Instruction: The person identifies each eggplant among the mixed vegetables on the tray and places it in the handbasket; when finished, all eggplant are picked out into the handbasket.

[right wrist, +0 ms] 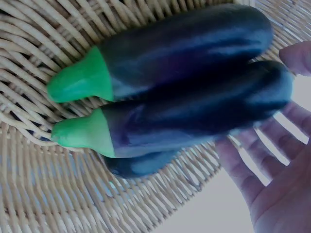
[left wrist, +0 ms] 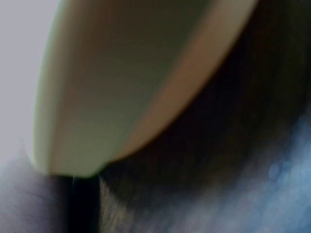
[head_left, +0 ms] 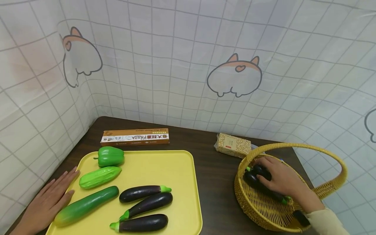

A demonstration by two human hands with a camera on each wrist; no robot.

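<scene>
In the head view my left hand point(head_left: 48, 204) lies flat with straight fingers at the left rim of a yellow tray point(head_left: 155, 166). The left wrist view is blurred, with the pale tray edge point(left wrist: 112, 97) close up. My right hand point(head_left: 283, 179) reaches into a yellow wicker basket point(head_left: 241, 195). It holds a dark eggplant point(right wrist: 209, 107) by its blunt end, thumb on one side and fingertips hidden behind it. A second eggplant point(right wrist: 189, 48) lies alongside, and part of another dark one point(right wrist: 141, 165) shows underneath. Both visible caps are green.
On the tray lie a green pepper point(head_left: 111, 156), a light green gourd point(head_left: 100, 177), a long green squash point(head_left: 88, 205) and three eggplants point(head_left: 151, 205). Behind it is a pasta box point(head_left: 135, 136). A bag of grains point(head_left: 234, 145) stands near the basket; its handle point(head_left: 311, 147) arches up.
</scene>
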